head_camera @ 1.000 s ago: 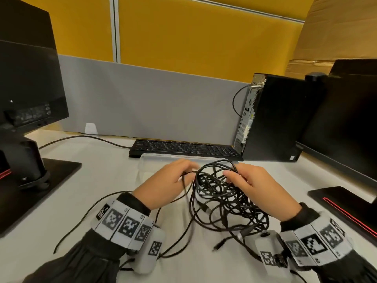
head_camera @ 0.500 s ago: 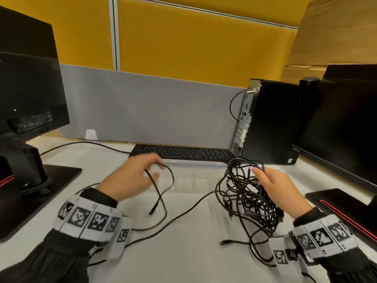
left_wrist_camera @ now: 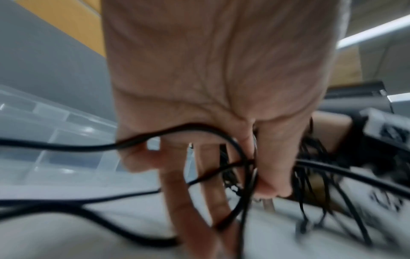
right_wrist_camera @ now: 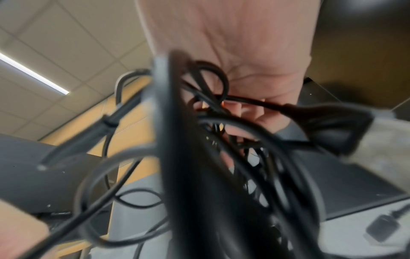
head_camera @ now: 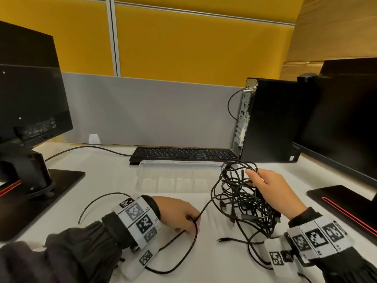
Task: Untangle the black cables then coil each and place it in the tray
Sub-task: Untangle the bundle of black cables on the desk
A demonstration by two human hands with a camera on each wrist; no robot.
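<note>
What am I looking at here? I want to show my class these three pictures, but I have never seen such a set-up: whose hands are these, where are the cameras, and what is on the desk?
There is no machine: a person works with two bare hands, with patterned marker bands on the wrists. The wide picture comes from a camera on the head; the two blurry ones come from cameras on each wrist, looking along the hand.

On the white desk lie a clear tray with nothing visible in it, a keyboard, a computer tower and monitor stands.

The right hand holds up a tangled bundle of black cables. The left hand grips one black cable that runs out of the bundle.
</note>
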